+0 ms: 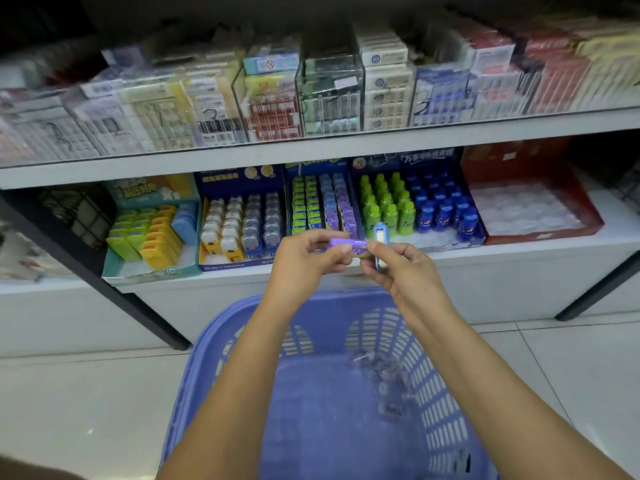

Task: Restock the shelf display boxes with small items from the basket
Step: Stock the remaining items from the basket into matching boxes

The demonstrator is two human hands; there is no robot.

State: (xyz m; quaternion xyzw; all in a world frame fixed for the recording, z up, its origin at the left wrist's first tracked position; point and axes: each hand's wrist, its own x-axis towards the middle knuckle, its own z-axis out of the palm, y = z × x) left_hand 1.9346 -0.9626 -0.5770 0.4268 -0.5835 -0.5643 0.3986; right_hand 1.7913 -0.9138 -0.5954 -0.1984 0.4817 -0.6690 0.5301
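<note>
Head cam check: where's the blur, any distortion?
Head view: upper-shelf packs blurred, worst toward the edges; left hand pinching purple pack and right hand holding blue item sharper; shelf edge bows from wide-angle distortion; clear items in basket hard to resolve.

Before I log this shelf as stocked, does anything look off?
The red display box, rightmost on the lower shelf, shows only an empty clear tray; the blue box beside it holds rows of bottles.
</note>
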